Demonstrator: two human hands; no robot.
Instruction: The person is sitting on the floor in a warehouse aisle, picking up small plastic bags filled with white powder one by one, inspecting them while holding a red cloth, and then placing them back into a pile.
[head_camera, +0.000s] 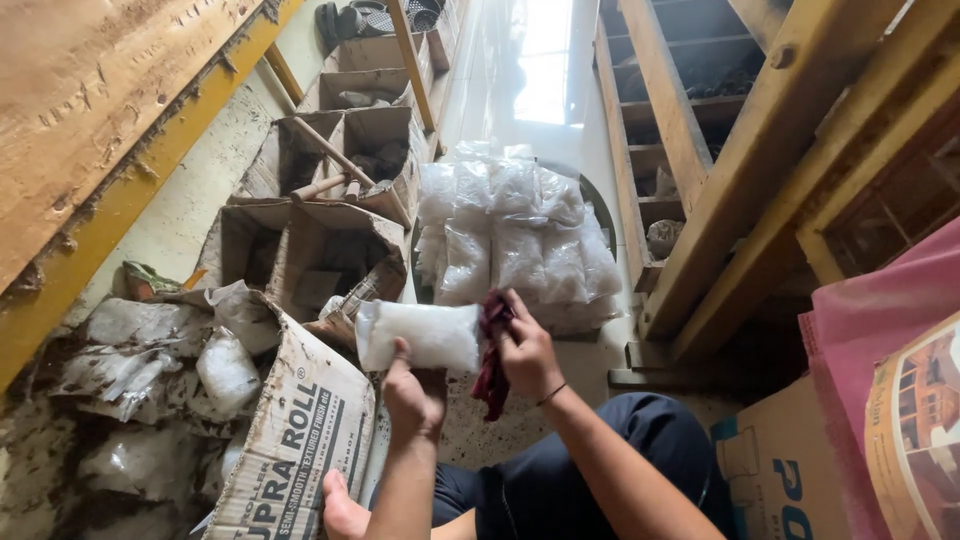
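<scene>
My left hand (413, 395) grips a clear plastic packet of white granules (420, 335) from below, holding it level in front of me. My right hand (527, 352) presses a dark red cloth (491, 370) against the packet's right end; the cloth hangs down between the two hands. Just beyond the hands is a pile of several similar white packets (515, 245) stacked on the floor.
A torn, dirty cardboard box (300, 440) with muddy packets (225, 370) lies at the left. Open cardboard cartons (330, 250) run back along the left wall. Wooden shelving (690, 150) stands at the right, with a cardboard box (775, 470) and pink sheet (870, 320) near my knee.
</scene>
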